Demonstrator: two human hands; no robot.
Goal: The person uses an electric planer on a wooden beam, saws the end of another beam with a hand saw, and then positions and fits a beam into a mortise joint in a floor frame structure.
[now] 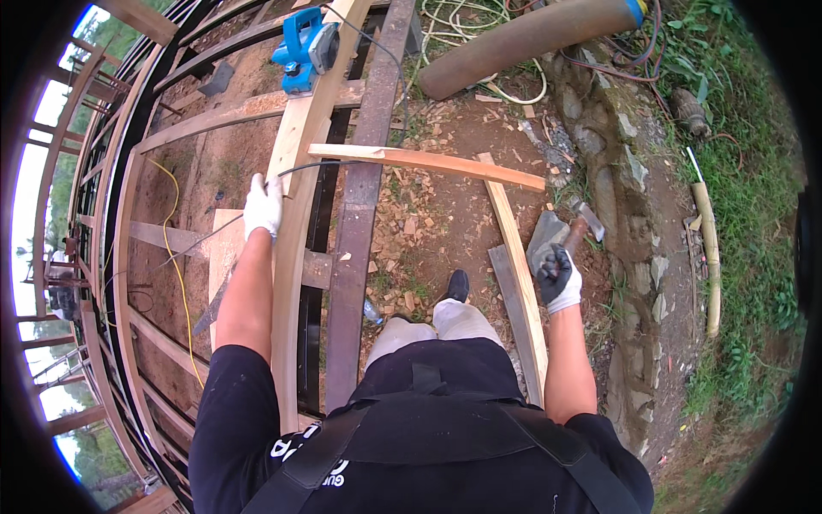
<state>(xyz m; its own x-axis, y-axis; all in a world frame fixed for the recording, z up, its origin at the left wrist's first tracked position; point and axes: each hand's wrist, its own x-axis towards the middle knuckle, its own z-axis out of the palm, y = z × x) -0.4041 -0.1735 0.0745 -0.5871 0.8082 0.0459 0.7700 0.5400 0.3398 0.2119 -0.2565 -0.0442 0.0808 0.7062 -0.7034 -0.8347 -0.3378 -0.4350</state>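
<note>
My left hand point(264, 208), in a white glove, is at the left edge of a long pale planed beam point(300, 201). Its fingers are closed around a black power cable point(338, 163) that runs in from the right and leaves to the lower left. Further up the same beam rests a blue electric planer point(304, 51). My right hand point(558, 281), in a white glove with a dark palm, is closed on the wooden handle of a hammer point(586, 224), its metal head pointing away from me. The hammer is held above the ground, right of a leaning plank.
A short orange-brown board point(428, 163) lies across the beam, its right end on an upright-leaning plank point(514, 257). A dark steel rail point(364, 206) runs beside the beam. A rusty pipe point(531, 43), hoses and a stone edging point(608, 171) lie at the right. Wood chips cover the soil.
</note>
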